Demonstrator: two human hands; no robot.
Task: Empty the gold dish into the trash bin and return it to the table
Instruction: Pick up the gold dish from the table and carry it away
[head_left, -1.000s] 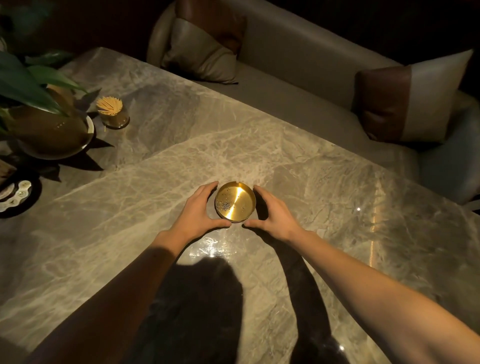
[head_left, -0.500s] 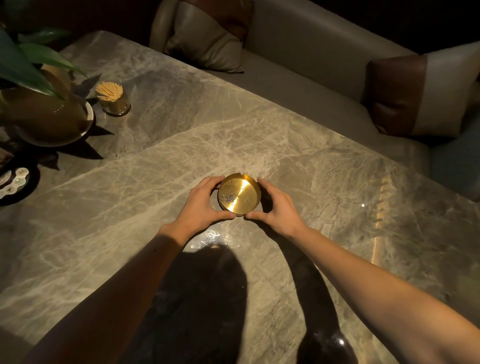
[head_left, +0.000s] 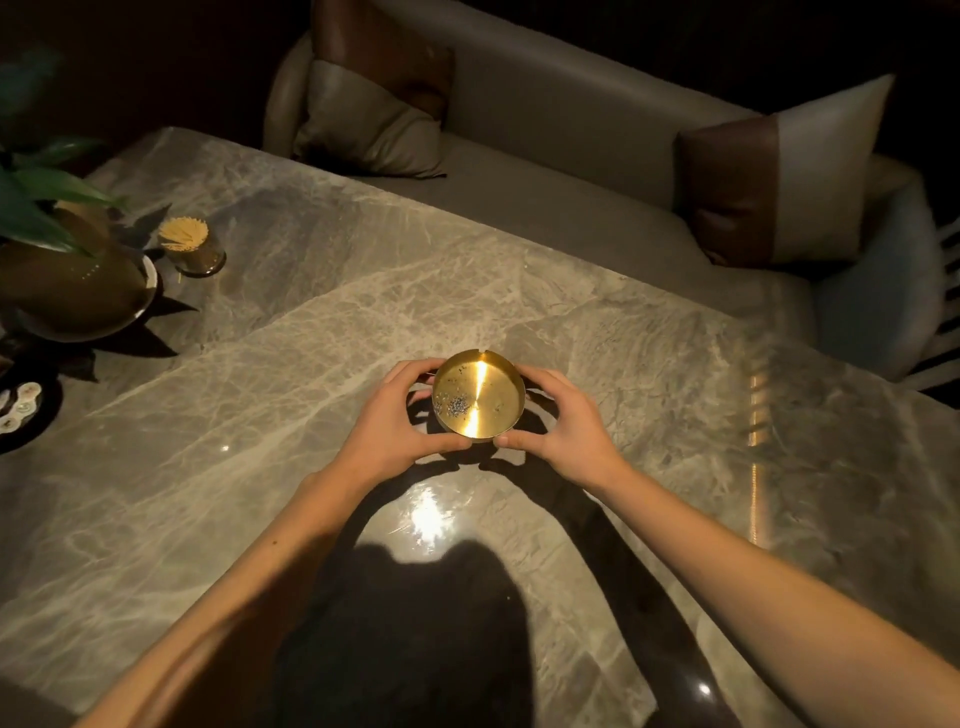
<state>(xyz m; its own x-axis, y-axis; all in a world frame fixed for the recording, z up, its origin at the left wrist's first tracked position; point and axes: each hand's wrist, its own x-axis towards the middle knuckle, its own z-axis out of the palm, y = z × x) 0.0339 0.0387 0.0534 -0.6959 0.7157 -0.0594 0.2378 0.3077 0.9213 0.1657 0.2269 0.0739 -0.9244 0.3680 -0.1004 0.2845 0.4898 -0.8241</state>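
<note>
Dim light falls on the marble table (head_left: 291, 415) that fills my view, with a grey sofa (head_left: 545, 156) along its far edge; at the far left I see a potted plant (head_left: 67, 280) on a saucer, and a dark tray (head_left: 26, 415) of small pieces sits nearer, at the left edge; just right of the plant stands a glass toothpick holder (head_left: 189, 247). Moving right, the left hand (head_left: 395, 421) wraps the left side of the gold dish (head_left: 478, 396), thumb on the near rim and fingers curled round the far side; the dish sits at the table's middle, apparently raised a little above the marble, its shadow below, with grey specks of debris on its floor and a notch in its far rim; the right hand (head_left: 566, 426) clasps the dish's right side the same way. Beyond, one cushion (head_left: 374, 119) leans at the sofa's left end and another cushion (head_left: 779, 176), brown and cream, rests far right.
</note>
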